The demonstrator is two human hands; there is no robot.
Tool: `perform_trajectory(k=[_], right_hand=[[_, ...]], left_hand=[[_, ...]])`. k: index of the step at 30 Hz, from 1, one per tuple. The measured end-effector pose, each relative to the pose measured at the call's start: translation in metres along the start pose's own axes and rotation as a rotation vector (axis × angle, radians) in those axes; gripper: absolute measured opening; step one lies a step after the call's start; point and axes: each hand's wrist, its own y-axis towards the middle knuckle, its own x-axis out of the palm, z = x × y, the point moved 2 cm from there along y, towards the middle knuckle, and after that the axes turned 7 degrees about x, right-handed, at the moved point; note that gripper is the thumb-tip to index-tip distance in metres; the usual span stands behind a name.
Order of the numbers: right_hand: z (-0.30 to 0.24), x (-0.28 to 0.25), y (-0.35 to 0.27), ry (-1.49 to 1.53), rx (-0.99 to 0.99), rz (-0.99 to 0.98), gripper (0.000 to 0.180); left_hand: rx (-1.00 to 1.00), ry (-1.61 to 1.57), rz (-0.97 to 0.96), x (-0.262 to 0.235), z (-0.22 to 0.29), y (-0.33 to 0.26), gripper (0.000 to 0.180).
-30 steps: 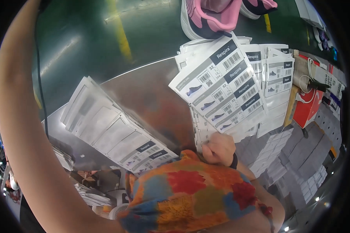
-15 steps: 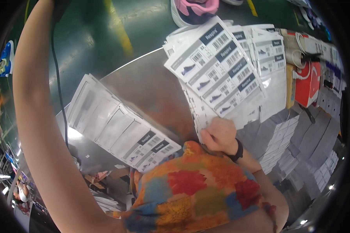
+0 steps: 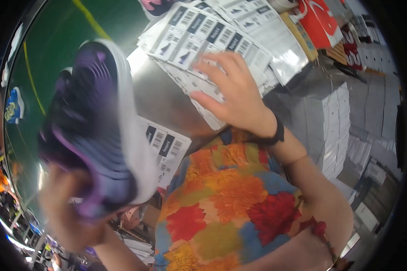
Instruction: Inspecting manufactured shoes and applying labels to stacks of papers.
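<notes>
purple shoe (image 3: 97, 124) held in the left grip (image 3: 67, 210), right grip (image 3: 239, 97) spread at label sheets (image 3: 196, 28)

the dark purple shoe, white-soled, is held up ahead of the left grip, toe pointing away. the left grip is blurred but is seen closed around the heel end, at the collar. what looks like a second shoe (image 3: 64, 79) is mostly hidden behind the first; how it is held cannot be told. the right grip is empty, its fingers parted, over the label sheets; whether paper is touched cannot be told. between the grips a shiny metal table (image 3: 160, 101) is seen, and just right of the left grip another label stack (image 3: 174, 156) is partly covered by the shoe.

the shoe is judged light and sturdy, soft in the upper, firmer along the sole; it is best held by the heel collar or mid-sole. the sheets are likely slippery and easily creased.
</notes>
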Motion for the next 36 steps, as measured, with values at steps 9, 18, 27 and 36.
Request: perform_trajectory(k=[9,18,27,36], right_hand=[[-0.002,0.029,-0.021,-0.372,0.095,-0.134,0.057],[-0.039,-0.002,-0.048,0.430,0.251,-0.501,0.071],[-0.053,-0.001,-0.045,0.355,0.251,-0.406,0.054],[-0.055,-0.013,-0.031,0.070,-0.018,-0.361,0.054]], left_hand=[[-0.367,0.012,-0.329,0.117,0.053,-0.027,0.034],[-0.807,-0.357,0.402,0.110,0.012,-0.071,0.059],[-0.883,-0.389,0.465,0.141,0.051,-0.064,0.056],[-0.697,-0.015,0.300,0.123,0.042,-0.068,0.061]])
